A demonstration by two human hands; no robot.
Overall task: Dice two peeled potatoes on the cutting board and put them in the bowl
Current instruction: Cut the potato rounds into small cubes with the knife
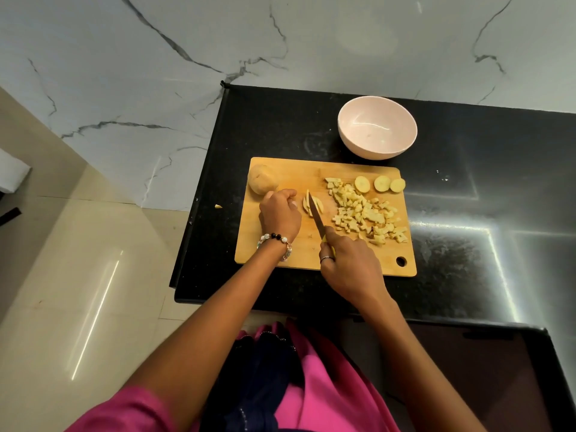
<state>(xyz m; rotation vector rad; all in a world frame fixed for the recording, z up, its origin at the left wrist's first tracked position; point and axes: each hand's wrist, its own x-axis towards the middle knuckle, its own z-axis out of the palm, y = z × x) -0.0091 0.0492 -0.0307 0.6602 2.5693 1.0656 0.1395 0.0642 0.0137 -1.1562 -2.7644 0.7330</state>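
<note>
While the right hand [349, 263] grips the knife [318, 218] by its yellow handle, the blade rests among a few potato strips [311, 205] mid-board. Left hand [280, 213] sits curled just left of the strips; whether it grasps anything I cannot tell. Whole potato [261, 179] at the cutting board's [280, 254] far-left corner. Diced pile [364, 213] on the right half, three round slices [380, 183] beyond it. Pale bowl [377, 126] on the black counter [467, 213] behind the board, holding no potato.
</note>
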